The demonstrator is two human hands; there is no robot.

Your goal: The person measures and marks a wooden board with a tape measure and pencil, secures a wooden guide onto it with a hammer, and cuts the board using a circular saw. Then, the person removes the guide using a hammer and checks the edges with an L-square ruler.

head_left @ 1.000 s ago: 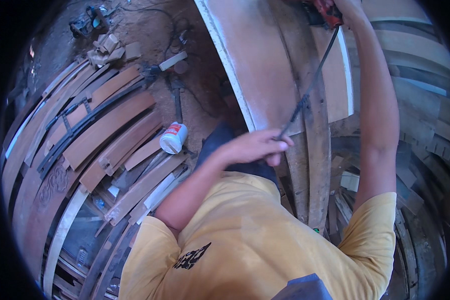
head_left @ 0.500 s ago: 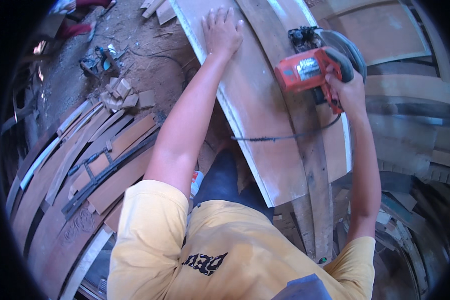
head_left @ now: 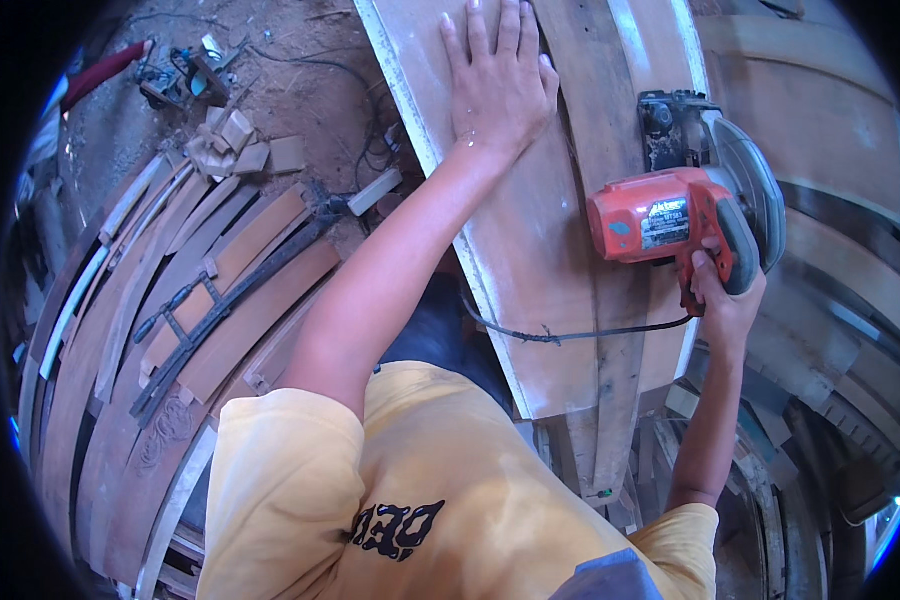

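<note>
Red saw point(head_left: 630, 215), held in our right hand point(head_left: 727, 300), sits over the right edge of the panel point(head_left: 530, 270); our left hand point(head_left: 498, 95) lies flat there, splayed; we should guide the cord point(head_left: 630, 329) clear

This is a woodworking shop. Planks point(head_left: 110, 480) lie stacked under a clamp point(head_left: 226, 305), offcuts point(head_left: 235, 135) are heaped nearby, and a saw point(head_left: 655, 215) is over a panel point(head_left: 525, 270).
</note>
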